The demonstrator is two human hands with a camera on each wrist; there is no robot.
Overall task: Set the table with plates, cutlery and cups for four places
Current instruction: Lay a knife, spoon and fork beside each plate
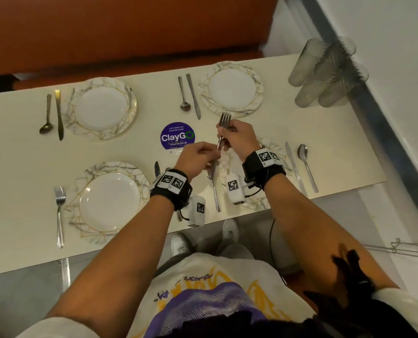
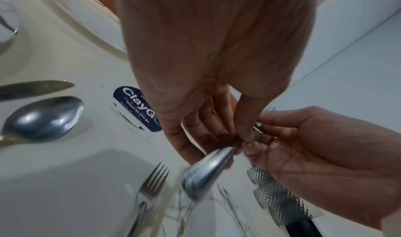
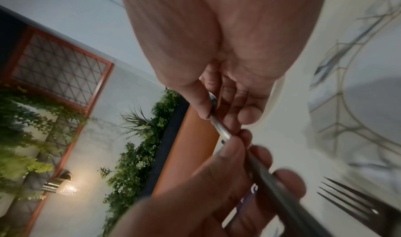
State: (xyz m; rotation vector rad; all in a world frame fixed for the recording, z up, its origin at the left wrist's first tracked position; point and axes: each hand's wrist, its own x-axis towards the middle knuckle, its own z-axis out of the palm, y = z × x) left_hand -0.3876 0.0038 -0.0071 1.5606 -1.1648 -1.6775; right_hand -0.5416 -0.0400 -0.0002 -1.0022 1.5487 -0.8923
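Marble-look plates: three in plain sight, a fourth hidden under both hands, right hand (image 1: 237, 139) gripping forks (image 1: 223, 125), left hand (image 1: 197, 158) pinching one handle.

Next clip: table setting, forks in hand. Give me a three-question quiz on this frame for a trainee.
1. True or false: the cups already stand one at each plate.
2. What does the right hand hold? A) spoons B) forks C) a knife
3. Fill in: the left hand pinches the forks' ____ end.

Key: 1 false, they are grouped at the table's far right corner; 2 B; 3 handle.
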